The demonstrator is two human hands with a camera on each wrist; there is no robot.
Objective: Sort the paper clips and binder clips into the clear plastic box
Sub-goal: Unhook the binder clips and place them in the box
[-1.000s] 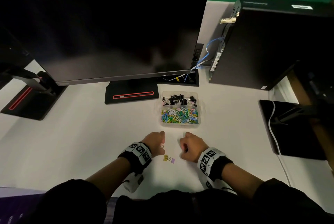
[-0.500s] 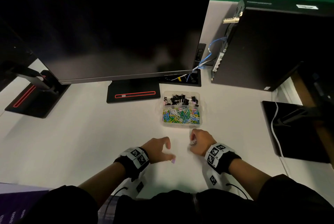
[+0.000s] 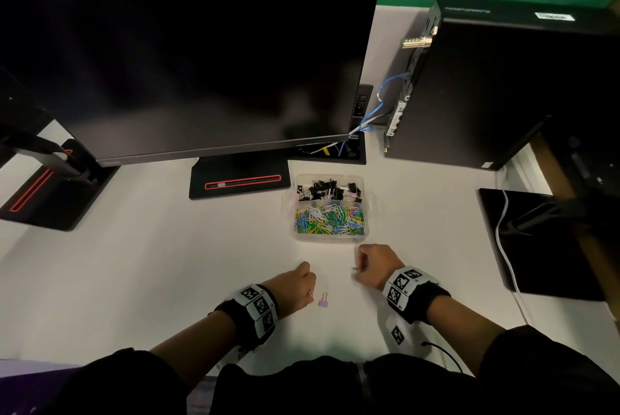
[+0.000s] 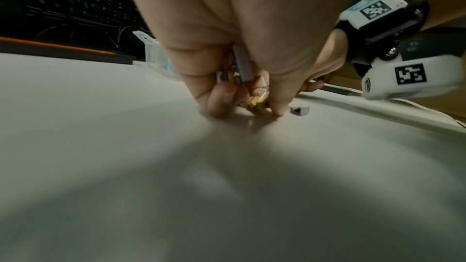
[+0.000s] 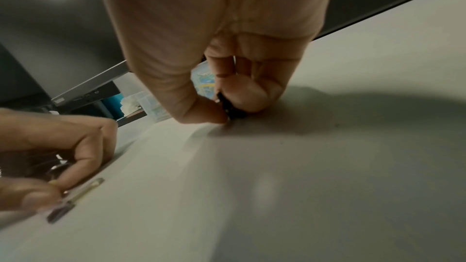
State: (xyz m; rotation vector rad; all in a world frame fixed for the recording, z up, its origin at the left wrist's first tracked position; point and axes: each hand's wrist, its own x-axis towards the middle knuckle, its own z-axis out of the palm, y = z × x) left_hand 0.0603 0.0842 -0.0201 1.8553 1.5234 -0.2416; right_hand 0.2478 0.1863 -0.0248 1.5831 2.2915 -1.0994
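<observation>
The clear plastic box (image 3: 368,205) stands on the white desk, with black binder clips (image 3: 327,190) in its far compartment and coloured paper clips (image 3: 328,218) in the near one. My left hand (image 3: 303,284) is curled low on the desk and pinches a yellow binder clip (image 4: 254,105), with a purple clip (image 4: 243,67) tucked in its palm. A purple binder clip (image 3: 323,301) lies loose just to its right. My right hand (image 3: 372,265), near the box's front edge, pinches a small black binder clip (image 5: 230,109) against the desk.
A large monitor (image 3: 188,59) and its stand (image 3: 240,180) sit behind the box. Another stand (image 3: 43,193) is at the left, and a black computer case (image 3: 496,79) with cables at the right. A black pad (image 3: 536,243) lies at the right edge.
The hands have drawn apart. My left hand reached over the two clips and took up the yellow one, leaving the purple one alone. My right hand moved right, toward the box.
</observation>
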